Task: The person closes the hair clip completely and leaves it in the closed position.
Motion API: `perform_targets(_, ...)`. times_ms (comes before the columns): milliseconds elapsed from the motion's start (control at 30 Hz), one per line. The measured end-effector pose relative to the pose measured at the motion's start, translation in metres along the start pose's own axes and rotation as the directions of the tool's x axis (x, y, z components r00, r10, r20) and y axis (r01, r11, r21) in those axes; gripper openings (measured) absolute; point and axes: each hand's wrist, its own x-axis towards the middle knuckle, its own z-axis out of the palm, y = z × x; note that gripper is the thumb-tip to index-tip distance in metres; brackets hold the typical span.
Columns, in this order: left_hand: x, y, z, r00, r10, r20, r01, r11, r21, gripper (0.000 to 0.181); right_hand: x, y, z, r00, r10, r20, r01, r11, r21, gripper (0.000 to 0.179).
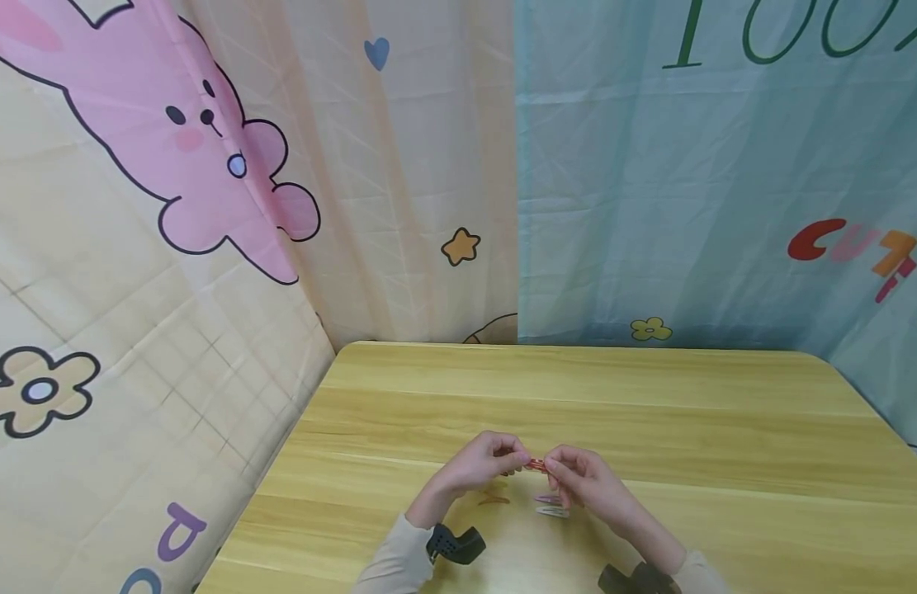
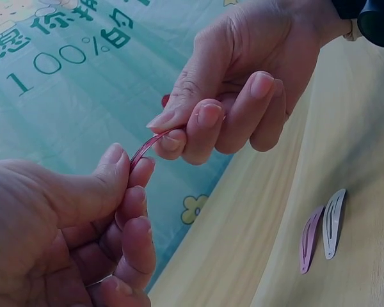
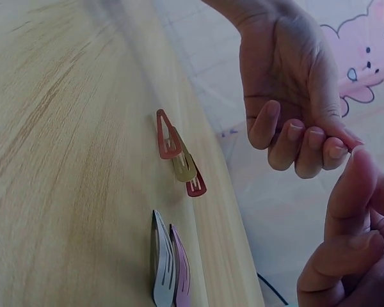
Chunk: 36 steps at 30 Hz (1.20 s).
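A red snap hair clip (image 1: 536, 464) is held in the air between both hands above the table. My left hand (image 1: 484, 464) pinches one end between thumb and index finger. At the other end, my right hand (image 1: 592, 487) has its own thumb-and-finger pinch. Seen in the left wrist view, the red clip (image 2: 141, 148) looks slightly curved; fingertips hide both its ends. Below the hands lie a white clip (image 3: 161, 272) and a purple clip (image 3: 181, 265), side by side. An orange clip (image 3: 169, 153), a yellow clip (image 3: 185, 171) and a dark red clip (image 3: 197, 188) lie overlapping nearby.
The wood-grain table (image 1: 614, 388) has rounded far corners. Printed curtains hang behind it and along the left side, one bearing a pink rabbit (image 1: 146, 124). Dark wrist cameras (image 1: 458, 544) are strapped on both wrists.
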Motion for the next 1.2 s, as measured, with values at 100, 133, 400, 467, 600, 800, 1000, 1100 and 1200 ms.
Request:
perform_targets(100,0.0,0.0001,0.0,1.0,-0.001,-0.003,0.001,1.0,0.012,0.017,0.0002,-0.0008,0.0005,1.0,0.021,-0.012,-0.021,1.0,0.001,0.033)
perform_targets(133,0.0001,-0.0002,0.0001,1.0,-0.002,-0.006,0.002,1.0,0.015,0.016,0.0003,-0.0009,0.0006,0.999,0.028,-0.016,-0.028,1.0,0.002,0.034)
perform_targets(400,0.0003,-0.0022,-0.0001,1.0,-0.002,-0.018,0.002,0.999,0.044,0.017,0.0015,-0.0011,0.0006,0.997,0.066,-0.04,-0.067,0.998,-0.01,0.035)
perform_targets(467,0.0009,-0.0031,-0.0002,1.0,-0.001,-0.023,0.003,0.999,0.049,0.016,0.002,-0.0011,0.0006,0.995,0.082,-0.052,-0.083,0.996,-0.017,0.036)
perform_targets(600,0.0012,-0.0034,-0.0005,0.999,-0.004,-0.033,0.006,0.998,0.06,0.016,0.003,-0.0008,0.001,0.992,0.103,-0.077,-0.106,0.994,-0.033,0.038)
perform_targets(800,-0.0001,-0.0022,-0.0002,0.999,-0.001,-0.042,0.004,0.997,0.077,0.016,0.0036,0.0014,0.0015,0.985,0.131,-0.111,-0.137,0.989,-0.053,0.04)
perform_targets(1000,0.0006,-0.0057,0.0015,0.998,-0.011,-0.07,0.017,0.995,0.097,0.016,0.0028,0.003,0.0017,0.972,0.161,-0.173,-0.177,0.981,-0.083,0.037)
perform_targets(1100,0.0006,-0.0072,0.0021,0.995,-0.013,-0.096,0.024,0.992,0.122,0.016,0.0028,0.0036,0.0014,0.965,0.161,-0.209,-0.188,0.976,-0.114,0.035)
perform_targets(1200,0.0001,-0.0084,-0.0002,0.99,-0.013,-0.14,0.035,0.987,0.16,0.017,0.0029,0.005,0.0,0.954,0.172,-0.245,-0.21,0.968,-0.138,0.033)
